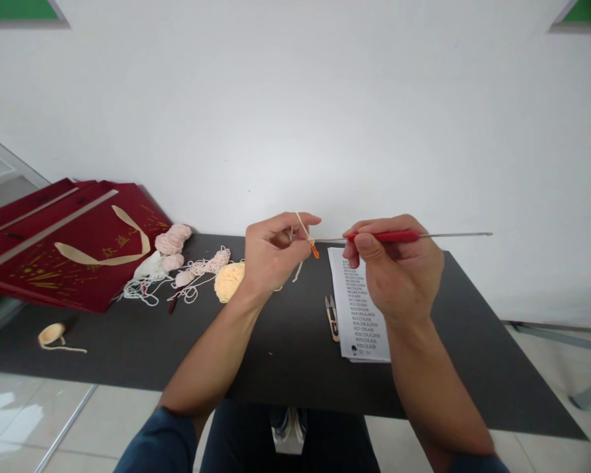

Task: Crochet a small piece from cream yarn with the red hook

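My left hand [270, 253] is closed in a pinch on a strand of cream yarn [303, 226] that loops over my forefinger, with a small orange marker [314, 249] hanging at the pinch. My right hand [396, 266] is wrapped round the red handle of a crochet hook [389, 236]; its thin metal shaft points left to the yarn at my left fingertips and also sticks out to the right. Both hands hover above the black table [285, 348]. A cream yarn ball [228, 281] lies just below my left hand.
A printed pattern sheet [362, 315] lies under my right hand, with small thread snips [331, 317] beside it. Pink and white yarn pieces [177, 259] and dark red gift bags [64, 246] sit at the left. A small cream crocheted piece [52, 335] lies near the left front edge.
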Available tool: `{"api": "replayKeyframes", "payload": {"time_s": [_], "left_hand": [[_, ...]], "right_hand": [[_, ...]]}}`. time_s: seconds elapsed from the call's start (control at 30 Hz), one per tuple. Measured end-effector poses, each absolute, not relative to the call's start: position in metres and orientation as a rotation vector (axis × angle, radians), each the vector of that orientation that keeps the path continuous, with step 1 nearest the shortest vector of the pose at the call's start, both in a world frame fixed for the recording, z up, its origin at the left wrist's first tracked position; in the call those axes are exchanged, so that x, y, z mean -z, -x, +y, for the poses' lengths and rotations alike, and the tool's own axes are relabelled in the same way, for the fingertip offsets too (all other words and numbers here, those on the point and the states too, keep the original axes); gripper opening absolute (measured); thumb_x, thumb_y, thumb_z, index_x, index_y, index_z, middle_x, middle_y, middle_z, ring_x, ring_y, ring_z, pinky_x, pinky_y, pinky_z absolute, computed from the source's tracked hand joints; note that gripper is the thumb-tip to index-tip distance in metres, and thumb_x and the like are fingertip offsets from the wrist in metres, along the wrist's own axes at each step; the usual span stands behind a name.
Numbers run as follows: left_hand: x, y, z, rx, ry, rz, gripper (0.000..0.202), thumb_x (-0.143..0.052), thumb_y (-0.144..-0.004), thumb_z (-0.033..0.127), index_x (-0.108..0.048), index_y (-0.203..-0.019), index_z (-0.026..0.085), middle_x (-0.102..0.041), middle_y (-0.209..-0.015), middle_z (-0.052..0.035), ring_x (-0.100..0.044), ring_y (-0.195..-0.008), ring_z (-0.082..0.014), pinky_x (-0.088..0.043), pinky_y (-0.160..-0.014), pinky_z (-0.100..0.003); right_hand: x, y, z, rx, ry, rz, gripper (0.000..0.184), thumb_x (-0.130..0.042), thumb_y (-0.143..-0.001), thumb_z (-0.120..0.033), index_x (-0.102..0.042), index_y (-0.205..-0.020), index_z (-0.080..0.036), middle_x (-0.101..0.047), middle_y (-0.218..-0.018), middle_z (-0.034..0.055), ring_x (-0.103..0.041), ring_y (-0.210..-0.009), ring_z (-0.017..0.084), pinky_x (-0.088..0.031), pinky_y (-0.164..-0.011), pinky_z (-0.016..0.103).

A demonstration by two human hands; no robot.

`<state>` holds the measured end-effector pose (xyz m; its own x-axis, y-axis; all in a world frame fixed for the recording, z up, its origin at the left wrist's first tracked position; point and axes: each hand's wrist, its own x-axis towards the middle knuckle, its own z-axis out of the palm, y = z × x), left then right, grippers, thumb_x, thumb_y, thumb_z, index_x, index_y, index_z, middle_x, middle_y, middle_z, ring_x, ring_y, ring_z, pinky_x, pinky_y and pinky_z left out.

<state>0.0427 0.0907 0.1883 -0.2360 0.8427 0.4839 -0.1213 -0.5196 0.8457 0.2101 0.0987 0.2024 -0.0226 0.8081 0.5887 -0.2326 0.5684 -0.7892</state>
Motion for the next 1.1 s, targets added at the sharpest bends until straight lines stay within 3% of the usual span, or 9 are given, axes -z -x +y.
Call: {"api": "replayKeyframes", "payload": {"time_s": [0.3, 0.57, 0.73, 1.1], "left_hand": [[-0.191, -0.038, 0.095, -1.617, -1.063, 0.566, 0.031, -0.071, -0.058, 0.008, -0.083, -0.083, 0.023, -0.064, -0.063, -0.0017, -0.053, -0.059, -0.012, -0.041, -0.056, -0.025], [-0.184, -0.054, 0.097, -1.917, -1.111, 0.735, 0.019, -0.075, -0.067, 0.007, -0.077, -0.079, 0.021, -0.065, -0.07, 0.0009, -0.054, -0.063, -0.0093, -0.041, -0.062, -0.024], [-0.183, -0.061, 0.099, -2.011, -1.058, 0.851, 0.019, -0.071, -0.07, 0.006, -0.075, -0.081, 0.021, -0.061, -0.065, 0.0036, -0.047, -0.057, -0.0067, -0.035, -0.056, -0.022], [-0.184, -0.051, 0.1, -1.926, -1.12, 0.773, 0.018, -0.082, -0.073, 0.01, -0.08, -0.086, 0.023, -0.071, -0.08, 0.0, -0.061, -0.074, -0.0107, -0.049, -0.071, -0.025]], "right_hand": [[-0.202, -0.211, 0.107, -1.134, 0.406, -1.266, 0.015, -0.084, -0.085, -0.028, -0.07, -0.085, -0.022, -0.077, -0.082, -0.0004, -0.066, -0.057, 0.01, -0.051, -0.045, 0.023], [-0.191, -0.191, 0.111, -1.336, 0.478, -0.962, 0.017, -0.084, -0.085, -0.034, -0.072, -0.083, -0.023, -0.08, -0.084, -0.0028, -0.072, -0.065, 0.007, -0.061, -0.055, 0.015], [-0.184, -0.18, 0.105, -1.324, 0.507, -0.895, 0.014, -0.079, -0.09, -0.033, -0.069, -0.09, -0.024, -0.081, -0.087, -0.004, -0.075, -0.069, 0.006, -0.065, -0.064, 0.014], [-0.185, -0.18, 0.106, -1.387, 0.495, -0.816, 0.013, -0.081, -0.088, -0.029, -0.071, -0.088, -0.022, -0.082, -0.084, -0.0032, -0.076, -0.068, 0.006, -0.064, -0.062, 0.013]]}}
